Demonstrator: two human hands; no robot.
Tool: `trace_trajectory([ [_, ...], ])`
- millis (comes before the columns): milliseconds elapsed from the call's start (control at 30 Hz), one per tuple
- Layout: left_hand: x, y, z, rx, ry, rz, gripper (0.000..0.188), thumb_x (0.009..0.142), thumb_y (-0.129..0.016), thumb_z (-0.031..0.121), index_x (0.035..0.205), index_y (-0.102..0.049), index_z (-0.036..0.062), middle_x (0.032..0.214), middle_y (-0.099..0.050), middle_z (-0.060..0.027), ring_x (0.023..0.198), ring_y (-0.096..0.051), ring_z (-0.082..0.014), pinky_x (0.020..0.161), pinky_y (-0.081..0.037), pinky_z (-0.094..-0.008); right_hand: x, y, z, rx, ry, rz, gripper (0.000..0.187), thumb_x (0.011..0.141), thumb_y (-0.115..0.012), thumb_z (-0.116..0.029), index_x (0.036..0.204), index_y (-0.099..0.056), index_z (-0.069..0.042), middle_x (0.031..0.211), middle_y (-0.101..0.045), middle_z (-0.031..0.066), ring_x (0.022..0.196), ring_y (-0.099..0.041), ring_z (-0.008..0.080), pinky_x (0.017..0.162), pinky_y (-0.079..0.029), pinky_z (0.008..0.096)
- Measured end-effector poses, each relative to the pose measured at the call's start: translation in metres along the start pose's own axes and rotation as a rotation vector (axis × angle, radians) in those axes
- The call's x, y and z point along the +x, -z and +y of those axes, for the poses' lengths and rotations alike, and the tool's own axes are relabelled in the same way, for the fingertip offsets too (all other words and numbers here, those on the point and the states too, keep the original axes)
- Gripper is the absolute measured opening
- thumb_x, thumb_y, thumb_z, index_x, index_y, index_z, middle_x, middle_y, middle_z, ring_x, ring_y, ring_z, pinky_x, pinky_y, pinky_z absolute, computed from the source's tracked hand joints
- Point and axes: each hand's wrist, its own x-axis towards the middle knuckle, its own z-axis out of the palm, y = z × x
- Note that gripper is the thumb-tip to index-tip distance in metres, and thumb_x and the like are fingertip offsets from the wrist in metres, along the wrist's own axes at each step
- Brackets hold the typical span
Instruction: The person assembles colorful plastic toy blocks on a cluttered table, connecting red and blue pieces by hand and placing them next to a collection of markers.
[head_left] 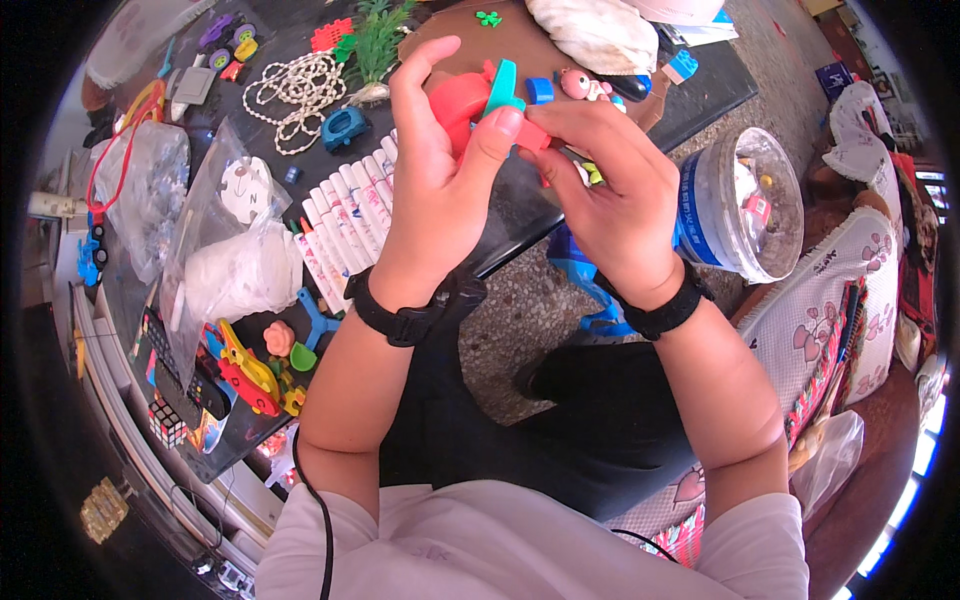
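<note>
While the dark table (715, 97) carried assorted loose toys, the clear bucket (697, 222) with a blue label stood beside its right edge and contained further small items. The brown sheet (515, 40) covered part of the far side. The row of white marker pens (350, 208) lay left of the work. Both hands were raised near the table's closer edge. The left hand (445, 180) was curled around the red rounded piece (453, 107), its thumb bearing on the teal piece (503, 85). The right hand (618, 185) pinched the small red block (533, 132) between thumb and forefinger, just beside the teal piece. The blue block (540, 91) and the green clover-shaped piece (489, 19) lay loose on the brown sheet. Status, by judgement: the held pieces were together, but handling was unfinished, since neither hand had released. Whether the parts were joined or merely touching could not be determined, because the fingers covered the contact area.
</note>
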Motion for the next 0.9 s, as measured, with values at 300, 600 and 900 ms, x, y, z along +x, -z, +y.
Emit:
trace_trajectory([
  [300, -0.003, 0.003, -0.004, 0.142, -0.015, -0.046, 0.044, 0.104, -0.066, 0.017, 0.136, -0.041, 0.0008, 0.12, -0.061, -0.0124, 0.107, -0.063, -0.0156, 0.096, -0.052, -0.0318, -0.001, 0.002, -0.005, -0.076, 0.028, 0.054, 0.028, 0.081, -0.08, 0.004, 0.107, -0.075, -0.003, 0.103, -0.074, 0.0116, 0.089, -0.073, 0.0297, 0.077, -0.059, 0.0351],
  [600, -0.004, 0.001, 0.0, 0.033, 0.056, -0.122, 0.042, 0.103, -0.065, 0.015, 0.138, -0.045, 0.0037, 0.124, -0.062, -0.008, 0.107, -0.06, -0.0111, 0.09, -0.05, -0.027, -0.002, -0.007, -0.002, 0.338, -0.248, 0.062, 0.026, 0.086, -0.075, 0.007, 0.109, -0.066, 0.0, 0.106, -0.072, 0.0105, 0.1, -0.072, 0.0216, 0.09, -0.057, 0.0319],
  [900, -0.001, 0.0, 0.002, 0.031, 0.025, -0.217, 0.035, 0.104, -0.062, 0.009, 0.133, -0.044, 0.0026, 0.115, -0.065, -0.0106, 0.091, -0.067, -0.0157, 0.081, -0.055, -0.0297, -0.004, -0.003, 0.006, 0.986, -0.69, 0.095, 0.021, 0.095, -0.071, 0.003, 0.112, -0.059, 0.001, 0.111, -0.072, 0.0108, 0.102, -0.07, 0.0157, 0.094, -0.057, 0.0305],
])
